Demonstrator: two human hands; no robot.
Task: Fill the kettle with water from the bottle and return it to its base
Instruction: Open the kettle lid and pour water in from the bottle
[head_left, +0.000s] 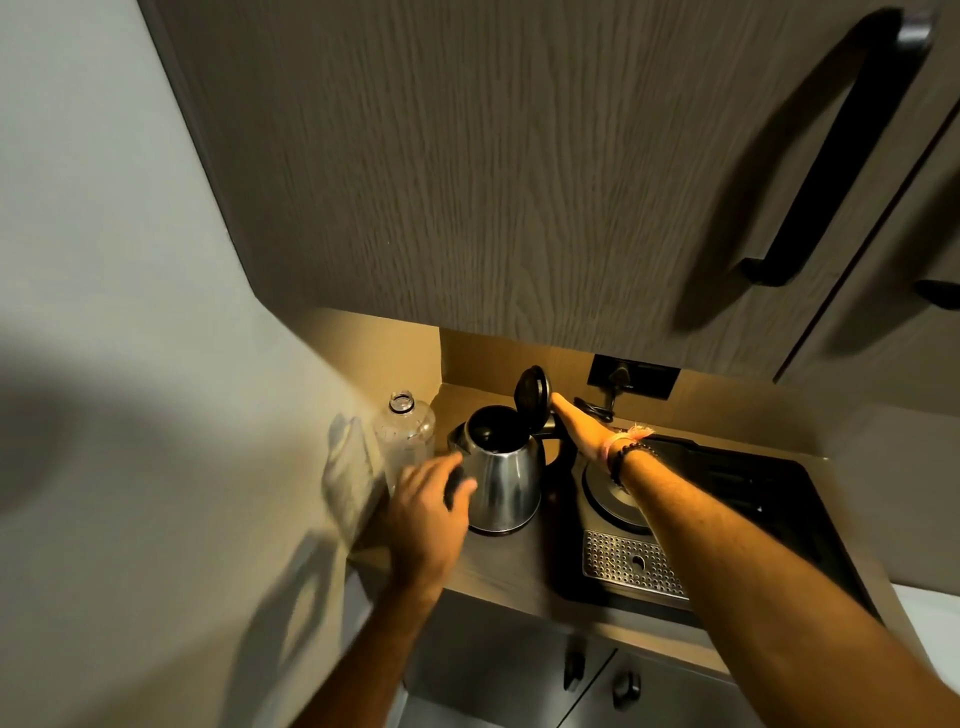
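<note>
Clear plastic bottle (404, 434) stands upright, uncapped, in the back-left corner of the counter (514, 564), against the left wall; looks empty or near empty, hard to tell in the dim light. Just right of the bottle, the steel kettle (503, 478) sits on the counter surface near the back edge, lid (532, 391) flipped up and standing open, dark interior visible.

Left hand (428, 512) is in front of the bottle and at the kettle's left side, fingers loosely curled around a small dark object (456, 488), possibly the bottle cap; motion blur, so grip not certain.

Right hand (579, 423) reaches over from the right with fingers stretched out flat, fingertips touching or just beside the back of the raised lid, above the kettle's black handle (558, 441); it grips nothing visible. Beaded bracelet (631, 457) and a pinkish thread on that wrist.

Right of the kettle, a black tray (769, 499) takes up the counter's right half. The round kettle base (610, 499) sits on the tray's left part, partly hidden under the right forearm; kettle is off the base. Perforated metal drip grate (626, 564) lies at the tray's front-left. Wall socket (634, 375) with plug and cord on the back wall. Wood-grain upper cabinet (519, 156) overhead.
</note>
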